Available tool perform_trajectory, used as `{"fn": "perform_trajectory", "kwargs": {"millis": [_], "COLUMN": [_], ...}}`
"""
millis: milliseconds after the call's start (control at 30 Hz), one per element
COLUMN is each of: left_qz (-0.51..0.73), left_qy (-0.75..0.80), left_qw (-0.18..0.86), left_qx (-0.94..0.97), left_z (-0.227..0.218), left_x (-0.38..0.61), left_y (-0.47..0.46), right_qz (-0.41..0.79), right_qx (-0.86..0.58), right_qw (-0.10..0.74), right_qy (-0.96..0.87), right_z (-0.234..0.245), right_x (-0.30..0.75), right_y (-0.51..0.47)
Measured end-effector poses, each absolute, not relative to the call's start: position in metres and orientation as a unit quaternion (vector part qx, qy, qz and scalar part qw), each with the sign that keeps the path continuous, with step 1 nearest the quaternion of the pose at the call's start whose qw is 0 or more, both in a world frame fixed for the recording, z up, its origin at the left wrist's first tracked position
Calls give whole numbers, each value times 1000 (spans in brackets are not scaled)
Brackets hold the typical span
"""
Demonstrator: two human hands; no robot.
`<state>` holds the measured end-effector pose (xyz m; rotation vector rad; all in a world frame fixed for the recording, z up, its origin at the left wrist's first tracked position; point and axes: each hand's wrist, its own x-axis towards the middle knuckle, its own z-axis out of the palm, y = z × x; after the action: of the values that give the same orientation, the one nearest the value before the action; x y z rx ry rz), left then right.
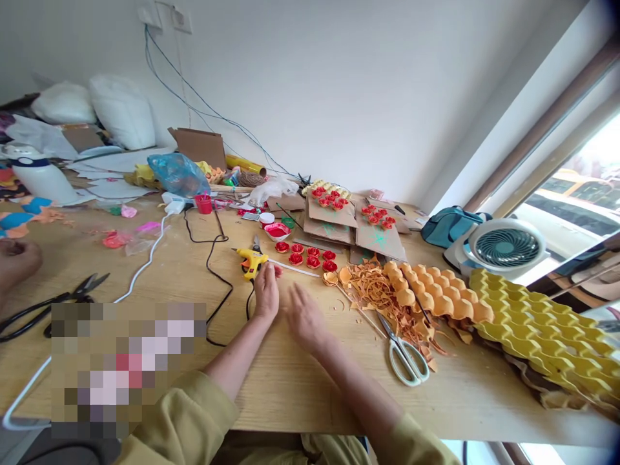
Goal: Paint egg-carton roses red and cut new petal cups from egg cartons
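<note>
Step in hand: It seems to be small handwork around the glue gun (250,261) and the red flowers (312,262); this is my judgement, and the exact action is not clear.
Left hand (267,294): Its fingers are bent inward, just beside the rear of the glue gun. Something reddish shows at the fingertips, but I am not able to say whether they grip a thing.
Right hand (306,320): It is near the left one but apart from it, the fingers stretched out and blurred. No object is seen in it.
Next move: I judge that it calls for the two hands to work close together, with care for the glue gun's tip, which may be hot.
Glue gun: It is on the tabletop (281,394), its tip turned to the left, away from the fingers; whether they touch it is not certain.
Red flowers: Seven are in two rows, beyond both hands and free of the fingers.
White strip (301,270): It lies in front of the flowers, one end near the left fingertips.
</note>
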<state>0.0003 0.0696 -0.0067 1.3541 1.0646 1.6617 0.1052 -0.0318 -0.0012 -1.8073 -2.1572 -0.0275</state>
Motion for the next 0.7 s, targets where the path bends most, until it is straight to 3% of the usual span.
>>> {"fn": "perform_trajectory", "kwargs": {"millis": [100, 333, 467, 600, 700], "left_qz": [666, 676, 668, 667, 656], "left_qy": [410, 392, 379, 377, 379], "left_qw": [360, 386, 398, 410, 423], "left_qx": [509, 490, 502, 495, 498], "left_z": [-5, -8, -6, -7, -10], "left_x": [-7, -3, -1, -1, 2], "left_y": [79, 86, 80, 82, 82], "right_qz": [13, -7, 66, 30, 20], "right_qx": [-597, -710, -499, -640, -663], "right_qw": [189, 222, 213, 247, 258], "right_qy": [-780, -668, -837, -727, -702], "right_z": [-12, -24, -20, -14, -17], "right_x": [102, 137, 125, 155, 155], "right_y": [-23, -88, -110, -107, -117]}}
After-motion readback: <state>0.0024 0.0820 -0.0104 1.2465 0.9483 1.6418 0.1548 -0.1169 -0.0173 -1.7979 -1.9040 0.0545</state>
